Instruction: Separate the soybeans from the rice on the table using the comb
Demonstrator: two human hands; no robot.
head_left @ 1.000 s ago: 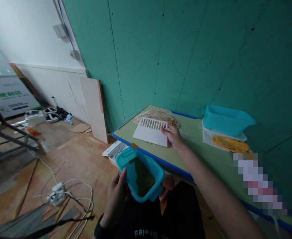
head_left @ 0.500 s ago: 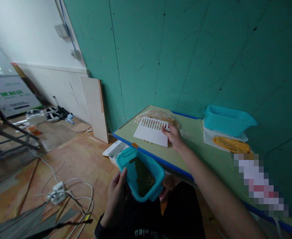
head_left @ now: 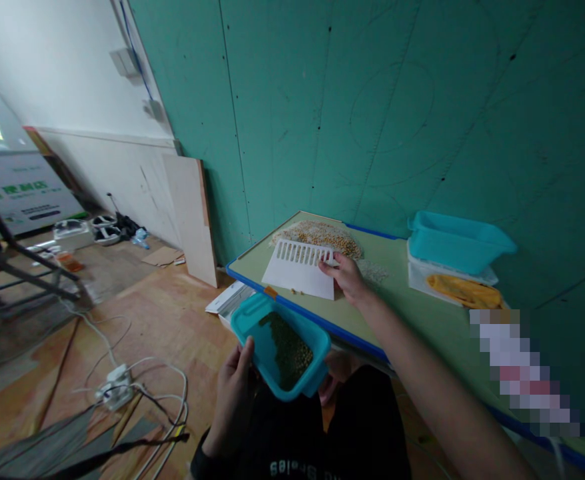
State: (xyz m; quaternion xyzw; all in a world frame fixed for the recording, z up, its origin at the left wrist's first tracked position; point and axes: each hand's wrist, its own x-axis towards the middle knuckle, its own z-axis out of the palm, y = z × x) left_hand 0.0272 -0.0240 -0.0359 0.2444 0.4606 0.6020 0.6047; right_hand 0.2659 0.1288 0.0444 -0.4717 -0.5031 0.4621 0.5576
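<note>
My left hand [head_left: 235, 380] grips the side of a turquoise plastic bin [head_left: 246, 319], tilted just below the table's front edge. Inside it lie small green beans [head_left: 283, 343], with pale yellow beans [head_left: 300, 357] toward the right. My right hand [head_left: 345, 275] pinches the right edge of a white slotted plastic scraper [head_left: 300, 275], held low over the table. Beyond the scraper spreads a pile of mixed pale grains and yellow beans [head_left: 322, 235]. A few loose beans [head_left: 296, 291] sit by the scraper's near edge. Small white grains [head_left: 372, 271] are scattered right of my right hand.
The pale green table [head_left: 412, 330] has a blue rim and stands against a green wall. At its right are another turquoise bin [head_left: 460, 241], a yellow cloth-like item [head_left: 465, 291] and a blurred-out patch. A power strip [head_left: 116, 387] with cables lies on the floor at left.
The scraper has shifted slightly left and toward me with my right hand. The bin in my left hand has tipped and risen a little.
</note>
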